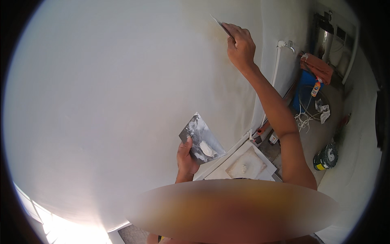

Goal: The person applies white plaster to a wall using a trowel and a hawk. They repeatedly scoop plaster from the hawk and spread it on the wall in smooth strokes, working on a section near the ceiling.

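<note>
My right hand (pixel 242 46) is raised to the upper part of the white wall (pixel 122 81), closed on a thin flat putty knife (pixel 219 24). The blade is seen nearly edge-on, close to the wall; whether it touches I cannot tell. Lower down, my left hand (pixel 187 159) grips a square metal plate (pixel 197 132) by its edge, thumb on top. The plate is smeared with white putty, and a thicker lump of putty (pixel 207 149) sits on it near its right corner. Part of the wall near the right hand looks yellowish and patchy.
Below stands a white tray-like surface (pixel 268 173) with a powdery heap. To the right are a wall tap (pixel 289 46), an orange cloth (pixel 317 68), an orange bottle (pixel 315 88), a round glass-topped table with a white scrolled frame (pixel 304 121), and a dark paint bucket (pixel 326 156).
</note>
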### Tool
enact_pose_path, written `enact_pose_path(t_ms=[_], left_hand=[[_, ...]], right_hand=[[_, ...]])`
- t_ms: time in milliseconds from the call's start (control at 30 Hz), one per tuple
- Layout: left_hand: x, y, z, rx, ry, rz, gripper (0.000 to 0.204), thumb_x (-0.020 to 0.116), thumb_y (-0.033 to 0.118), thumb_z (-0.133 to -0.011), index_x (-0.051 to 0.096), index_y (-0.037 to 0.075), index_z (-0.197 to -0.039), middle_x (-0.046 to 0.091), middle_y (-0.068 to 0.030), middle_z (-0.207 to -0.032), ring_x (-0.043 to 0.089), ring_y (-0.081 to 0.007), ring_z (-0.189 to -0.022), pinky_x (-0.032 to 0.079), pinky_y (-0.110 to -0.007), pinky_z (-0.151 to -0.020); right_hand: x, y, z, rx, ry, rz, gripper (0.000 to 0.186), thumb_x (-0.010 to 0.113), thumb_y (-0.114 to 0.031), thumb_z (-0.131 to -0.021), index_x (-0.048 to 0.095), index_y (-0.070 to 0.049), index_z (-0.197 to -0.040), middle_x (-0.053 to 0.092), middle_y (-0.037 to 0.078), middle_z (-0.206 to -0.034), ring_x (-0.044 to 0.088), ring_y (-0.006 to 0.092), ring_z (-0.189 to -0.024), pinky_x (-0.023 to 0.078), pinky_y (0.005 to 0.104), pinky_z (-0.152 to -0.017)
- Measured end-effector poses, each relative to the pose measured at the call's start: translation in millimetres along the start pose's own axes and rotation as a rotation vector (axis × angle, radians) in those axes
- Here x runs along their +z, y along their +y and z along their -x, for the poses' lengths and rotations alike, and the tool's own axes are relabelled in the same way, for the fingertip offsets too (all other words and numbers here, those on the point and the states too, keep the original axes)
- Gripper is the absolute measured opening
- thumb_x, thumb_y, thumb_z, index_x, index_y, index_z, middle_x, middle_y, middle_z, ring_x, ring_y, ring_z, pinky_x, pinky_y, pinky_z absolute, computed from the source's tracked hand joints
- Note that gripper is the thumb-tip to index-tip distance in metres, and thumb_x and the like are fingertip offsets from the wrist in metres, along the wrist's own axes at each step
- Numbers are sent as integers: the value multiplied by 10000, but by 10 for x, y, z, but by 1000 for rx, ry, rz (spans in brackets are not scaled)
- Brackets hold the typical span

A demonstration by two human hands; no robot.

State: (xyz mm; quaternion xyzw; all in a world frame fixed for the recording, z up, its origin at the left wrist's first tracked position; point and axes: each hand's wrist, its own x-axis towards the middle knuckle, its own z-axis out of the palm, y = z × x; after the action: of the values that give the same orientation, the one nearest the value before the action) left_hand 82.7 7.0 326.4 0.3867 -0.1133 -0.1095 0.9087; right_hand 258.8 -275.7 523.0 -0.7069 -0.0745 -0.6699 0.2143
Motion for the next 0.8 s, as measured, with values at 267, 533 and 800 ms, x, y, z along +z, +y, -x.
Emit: enact_pose_path(t_ms=[267,533,800], left_hand=[[120,-69,-3,-133,179,-11,354,500,234,-1076,573,-2,-1331,692,-114,-1214,703,-250,-1082,576,-423,-946],[-63,-291,-55,-64,384,5,360,508,248,-1068,580,11,-1330,693,-117,-1193,702,-277,-1070,576,-464,-937],[-204,-385,-107,-48,347,65,325,509,200,-1072,566,-3,-1320,694,-128,-1203,706,-255,-1076,588,-445,-940]], right_hand=[[381,769,-1122,-545,80,21,564,667,40,-762,719,-197,-1271,700,-35,-1252,612,236,-1092,443,422,-936],[245,943,1369,27,-259,-16,564,617,73,-776,708,-125,-1296,703,62,-1245,645,291,-1063,509,432,-911],[973,1103,203,729,-86,279,395,585,-99,-928,623,-34,-1316,646,149,-1262,627,369,-1151,573,512,-836]])
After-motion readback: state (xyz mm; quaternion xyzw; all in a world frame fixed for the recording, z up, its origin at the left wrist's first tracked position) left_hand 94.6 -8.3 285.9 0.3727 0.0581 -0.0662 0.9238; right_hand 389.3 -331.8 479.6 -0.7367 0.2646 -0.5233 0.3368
